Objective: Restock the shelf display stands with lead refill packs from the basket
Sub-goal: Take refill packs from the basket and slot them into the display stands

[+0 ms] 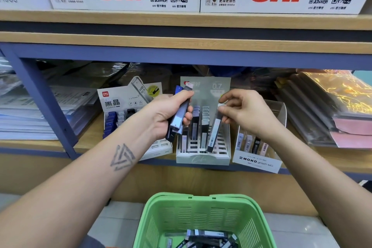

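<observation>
The left hand (171, 115) has its fingers (188, 116) clamped round a small bundle of lead refill packs (179, 116), held as reserve stock beside the stand. The right hand (244, 110) pinches the top of a single pack (214, 129) between fingertips (222, 109), its lower end angled down into the slotted middle display stand (203, 157), evidently to seat it in a free slot. Below the fingers, the green basket (201, 213) holds more packs. Neighbouring stands flank the middle stand on the shelf (90, 143).

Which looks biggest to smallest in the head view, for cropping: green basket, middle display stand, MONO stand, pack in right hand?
1. green basket, though nearness inflates it
2. middle display stand
3. MONO stand, partly hidden by the wrist
4. pack pinched by the right hand
</observation>
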A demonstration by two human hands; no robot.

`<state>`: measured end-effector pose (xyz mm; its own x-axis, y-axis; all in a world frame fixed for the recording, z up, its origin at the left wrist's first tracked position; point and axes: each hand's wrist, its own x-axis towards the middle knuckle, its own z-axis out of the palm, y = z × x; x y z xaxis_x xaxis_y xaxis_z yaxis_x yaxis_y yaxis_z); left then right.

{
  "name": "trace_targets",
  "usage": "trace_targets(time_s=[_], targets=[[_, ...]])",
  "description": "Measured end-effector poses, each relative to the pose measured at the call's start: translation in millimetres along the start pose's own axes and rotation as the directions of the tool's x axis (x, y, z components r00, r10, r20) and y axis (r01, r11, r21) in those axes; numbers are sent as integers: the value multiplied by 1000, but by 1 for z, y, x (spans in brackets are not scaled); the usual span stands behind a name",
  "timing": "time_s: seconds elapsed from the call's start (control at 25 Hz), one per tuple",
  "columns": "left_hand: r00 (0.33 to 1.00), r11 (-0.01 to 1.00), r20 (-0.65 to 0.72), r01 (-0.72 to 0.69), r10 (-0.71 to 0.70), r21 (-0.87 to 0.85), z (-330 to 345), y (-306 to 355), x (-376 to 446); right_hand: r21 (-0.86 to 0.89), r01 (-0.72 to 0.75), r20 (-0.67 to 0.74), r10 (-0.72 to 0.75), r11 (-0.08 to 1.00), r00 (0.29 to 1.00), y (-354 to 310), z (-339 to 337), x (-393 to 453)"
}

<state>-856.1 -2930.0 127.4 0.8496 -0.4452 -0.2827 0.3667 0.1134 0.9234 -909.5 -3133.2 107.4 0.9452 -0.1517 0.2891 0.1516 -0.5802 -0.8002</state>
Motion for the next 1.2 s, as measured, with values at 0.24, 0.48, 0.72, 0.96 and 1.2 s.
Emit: trace_targets(time_s=[0.24,0.48,0.72,0.96,1.2], targets=[[1000,999,-5,-15,15,39,0,-5,2,-63,115,-17,-117,991,993,8,23,-7],[1000,999,-6,-14,14,37,-2,-5,0,-29,128,36,-127,991,991,13,30,-10],[1000,999,-15,-24,25,46,-4,-4,-3,-276,163,71,-149,947,986,18,32,-15],[999,997,-18,-32,33,65,-5,-6,-4,-278,200,41,-196,940,980,19,32,-18],[1000,996,13,-19,18,83,-5,-10,-4,-332,199,55,-192,922,980,17,31,-19]])
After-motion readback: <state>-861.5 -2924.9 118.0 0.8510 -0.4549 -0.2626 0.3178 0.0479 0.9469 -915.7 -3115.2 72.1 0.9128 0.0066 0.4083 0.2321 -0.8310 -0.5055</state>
